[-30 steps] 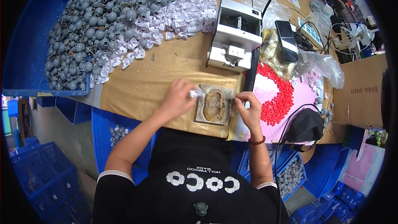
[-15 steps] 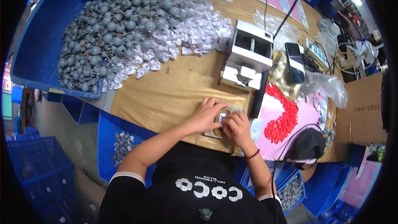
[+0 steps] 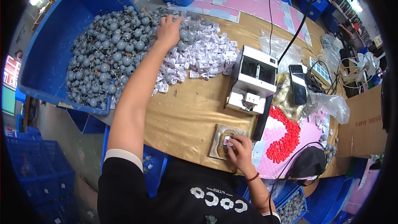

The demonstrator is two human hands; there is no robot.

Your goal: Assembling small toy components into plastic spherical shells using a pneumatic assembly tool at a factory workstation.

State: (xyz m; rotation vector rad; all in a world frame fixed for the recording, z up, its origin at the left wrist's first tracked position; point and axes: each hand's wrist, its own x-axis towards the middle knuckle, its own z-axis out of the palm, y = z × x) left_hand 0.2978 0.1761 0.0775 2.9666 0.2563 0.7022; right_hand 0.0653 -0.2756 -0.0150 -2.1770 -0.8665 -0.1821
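Observation:
My left hand (image 3: 169,32) reaches over the far side of a heap of grey ball-shaped parts with thin wires (image 3: 112,41). Its fingers are somewhat apart and bent down onto the heap, with nothing visibly held. By the table's near edge lies a square plate-like fixture (image 3: 216,149) with a brownish, rounded middle. A small white part (image 3: 226,139) sits in it. My right hand (image 3: 241,149) is at the fixture's right side, thumb and fingertips pinched on a small red piece (image 3: 228,142) against the white part.
White tag-like pieces (image 3: 207,54) spread beside the grey heap, which spills from a blue bin (image 3: 45,58). A silver-and-black machine (image 3: 253,79) stands beyond the fixture. Red pieces (image 3: 286,141) lie on pink sheeting at right, near a phone (image 3: 297,85) and a cardboard box (image 3: 360,120).
My left hand has left the fixture and gone forward and left to the grey heap. My right hand stays at the fixture, where a red piece now shows. The view has shifted slightly.

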